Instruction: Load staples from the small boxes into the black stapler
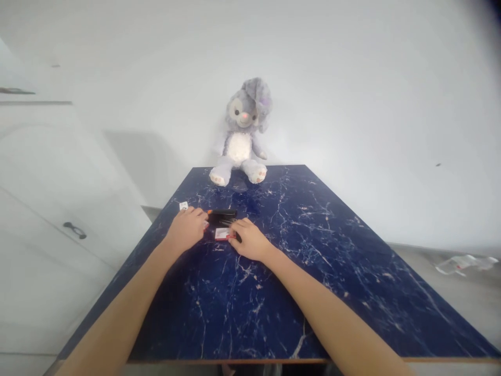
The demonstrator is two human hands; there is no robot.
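Observation:
My left hand [188,228] is curled, palm down, over the left part of the table, with a bit of something red and white [205,225] peeking out at its fingertips. A small red-and-white box [222,234] lies flat, and the bent fingers of my right hand [250,241] close on its right end. Something dark shows under the right thumb. Just beyond both hands is a slim black tool with an orange end [223,212]. Thin metallic pieces [227,222] lie between the tool and the box. A small white item [183,206] sits beyond my left hand.
The table [274,303] has a dark blue marbled top. A grey plush toy [239,146] sits at its far edge against the white wall. To the left stands a white cabinet with a dark handle [74,230]. Clear plastic wrapping [465,264] lies on the floor at right.

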